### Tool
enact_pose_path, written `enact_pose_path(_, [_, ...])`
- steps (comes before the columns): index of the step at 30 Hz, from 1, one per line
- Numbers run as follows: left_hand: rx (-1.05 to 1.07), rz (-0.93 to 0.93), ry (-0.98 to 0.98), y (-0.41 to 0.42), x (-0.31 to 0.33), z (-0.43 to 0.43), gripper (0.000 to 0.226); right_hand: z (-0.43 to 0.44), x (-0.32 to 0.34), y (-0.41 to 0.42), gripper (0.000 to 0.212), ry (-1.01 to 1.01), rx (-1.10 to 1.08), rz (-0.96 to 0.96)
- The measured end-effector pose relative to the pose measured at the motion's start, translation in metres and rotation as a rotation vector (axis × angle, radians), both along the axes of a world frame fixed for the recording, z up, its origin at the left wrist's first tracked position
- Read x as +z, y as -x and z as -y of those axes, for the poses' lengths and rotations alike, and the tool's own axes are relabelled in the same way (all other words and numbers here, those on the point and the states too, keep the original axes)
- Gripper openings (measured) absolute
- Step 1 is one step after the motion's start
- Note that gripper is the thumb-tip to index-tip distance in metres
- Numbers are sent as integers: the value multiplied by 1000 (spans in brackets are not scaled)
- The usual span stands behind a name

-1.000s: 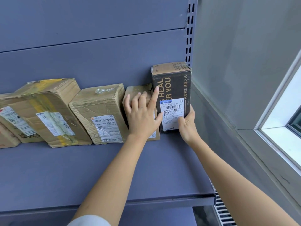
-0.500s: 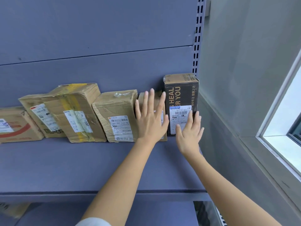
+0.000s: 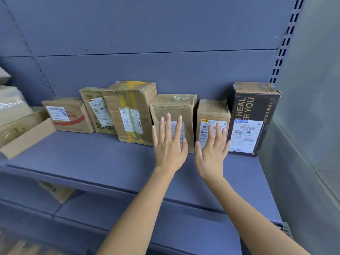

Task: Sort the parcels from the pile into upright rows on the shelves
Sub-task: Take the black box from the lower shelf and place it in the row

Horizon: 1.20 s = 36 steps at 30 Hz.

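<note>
Cardboard row on blue-grey metal shelf point(image 3: 92, 162), mid-frame, backs twd rear panel. R end of row, right of centre: tall black cardboard box point(image 3: 254, 115), upright, long axis vertical, white label face twd camera, printed lettering running bottom-to-top. Just beside it on its left, narrow gap: small brown cardboard box point(image 3: 211, 109), upright, label fwd. Next left: crumpled brown box point(image 3: 173, 105), leaning slightly. Then yellow-taped brown box point(image 3: 132, 105), tallest of the brown ones, touching a narrower brown box point(image 3: 90, 96) partly behind it. Red-striped carton point(image 3: 68, 116) at left end, long axis horizontal.

Left hand point(image 3: 169, 148) flat in front of crumpled brown box, fingers straight + spread, holding nothing. Right hand point(image 3: 211, 151) same pose in front of small brown cardboard box, empty. Contact w/ parcels: cannot tell.

Blurred cartons point(image 3: 16, 126) at left edge of frame.
</note>
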<state>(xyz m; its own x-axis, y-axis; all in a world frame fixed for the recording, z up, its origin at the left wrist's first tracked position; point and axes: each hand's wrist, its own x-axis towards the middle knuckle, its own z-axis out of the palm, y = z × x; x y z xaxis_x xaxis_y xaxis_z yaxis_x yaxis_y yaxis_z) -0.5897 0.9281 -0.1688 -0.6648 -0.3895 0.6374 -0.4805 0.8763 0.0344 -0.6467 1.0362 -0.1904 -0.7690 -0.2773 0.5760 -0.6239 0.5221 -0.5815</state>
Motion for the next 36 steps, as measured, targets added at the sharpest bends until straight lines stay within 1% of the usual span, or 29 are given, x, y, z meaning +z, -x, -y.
enact_pose_path(3, [44,21,-29,-34,-6,28,68,38,4,-30,70,-10,110,41])
enact_pose_path(7, [170,39,-51,-88,-9,78,68,91,5,-74,76,-98,264,53])
enact_pose_path(13, [369,60,-77,-199,-15,157,66,187,7,-163,79,-207,494,72])
enact_pose_path(18, [522,54,-131,-301,-26,214,66,261,2,-250,78,-266,653,28])
enact_pose_path(23, [660,47,-158,-394,-34,255,66,318,-4,-331,82,-337,790,-6])
enact_pose_path(29, [796,53,-189,-480,-42,288,64,374,-13,-413,78,-409,931,-1])
enact_pose_path(30, [813,46,-202,-491,-43,293,64,382,-14,-424,74,-422,957,1])
enact_pose_path(32, [846,30,-214,-511,-46,302,64,397,-18,-444,66,-446,997,-2])
enact_pose_path(36, [906,15,-237,-541,-51,321,62,426,-23,-477,65,-457,1050,-39])
